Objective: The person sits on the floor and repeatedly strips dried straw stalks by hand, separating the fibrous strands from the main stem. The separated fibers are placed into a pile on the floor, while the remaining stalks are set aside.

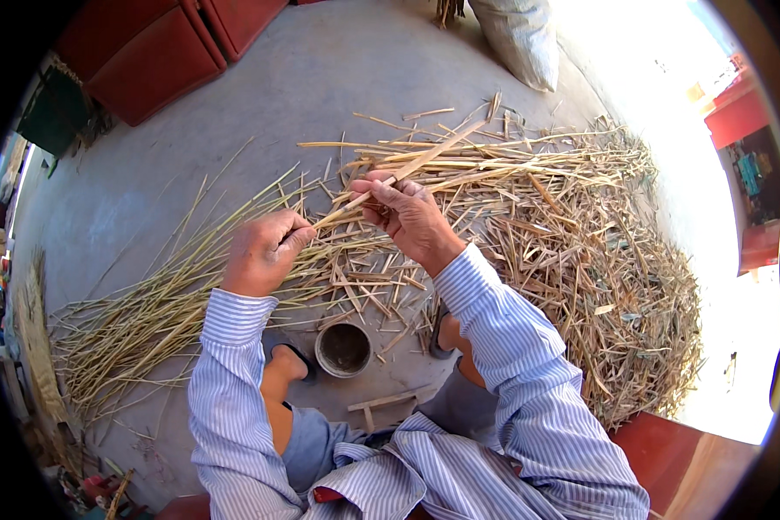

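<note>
A pale, dry plant stalk [442, 151] slants up and to the right between my hands, broad and flat at its far end. My left hand [262, 253] is closed on its thin near end. Higher along it, my right hand [412, 221] pinches the stalk between thumb and fingers. Under my hands, long thin yellow-green stalks [147, 325] spread across the floor to the left. Thicker straw-coloured stalks [529, 173] lie beyond my right hand. A large heap of dry, broken husk strips [598, 303] covers the floor on the right.
A round grey pot [345, 373] with a dark inside stands between my feet. Nearer me is a low wooden piece [390, 400], partly hidden by my clothes. Red padded seats [156, 69] stand at the far left, a whitish sack [522, 43] at the far right.
</note>
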`<state>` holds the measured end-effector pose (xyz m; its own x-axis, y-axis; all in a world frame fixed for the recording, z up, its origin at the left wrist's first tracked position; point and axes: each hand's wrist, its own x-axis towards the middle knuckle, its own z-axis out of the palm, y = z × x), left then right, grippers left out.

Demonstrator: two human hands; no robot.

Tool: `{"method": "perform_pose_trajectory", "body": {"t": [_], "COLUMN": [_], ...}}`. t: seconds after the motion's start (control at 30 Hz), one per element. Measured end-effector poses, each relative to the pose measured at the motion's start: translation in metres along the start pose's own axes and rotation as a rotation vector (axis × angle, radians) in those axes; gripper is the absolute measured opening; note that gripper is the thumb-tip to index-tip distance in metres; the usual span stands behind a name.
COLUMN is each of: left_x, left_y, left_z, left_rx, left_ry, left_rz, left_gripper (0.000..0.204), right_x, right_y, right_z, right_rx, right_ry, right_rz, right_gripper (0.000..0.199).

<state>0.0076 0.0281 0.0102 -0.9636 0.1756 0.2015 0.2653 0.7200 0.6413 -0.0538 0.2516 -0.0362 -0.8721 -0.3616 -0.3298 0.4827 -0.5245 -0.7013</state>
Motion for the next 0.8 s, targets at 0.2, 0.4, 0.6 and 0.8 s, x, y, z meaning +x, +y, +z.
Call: {"method": "perform_pose_trajectory", "body": {"t": [0.2,0.4,0.6,0.8], "left_x": [-0.001,-0.004,0.002,0.007], "left_y": [0.004,-0.002,0.001,0.010], "left_z": [0.007,0.017,0.044,0.040], "left_rx": [0.139,0.269,0.321,0.063], "left_ry": [-0.001,0.031,0.118,0.063], "left_rz": [0.059,0.133,0.205,-0.025], "left_gripper": [0.015,0.013,0.015,0.021], "right_x": [0.002,0.004,0.008,0.005], "right_y": [0.008,0.018,0.035,0.030], "right_z": [0.001,-0.005,-0.010,-0.009], "right_rx": [-0.097,-0.098,0.043,0.060], "right_ry": [0.109,0.167,0.135,0.064], "right_rz": [-0.013,0.100,0.140,0.046], "right_gripper": [0.021,0.020,0.023,0.018]}}
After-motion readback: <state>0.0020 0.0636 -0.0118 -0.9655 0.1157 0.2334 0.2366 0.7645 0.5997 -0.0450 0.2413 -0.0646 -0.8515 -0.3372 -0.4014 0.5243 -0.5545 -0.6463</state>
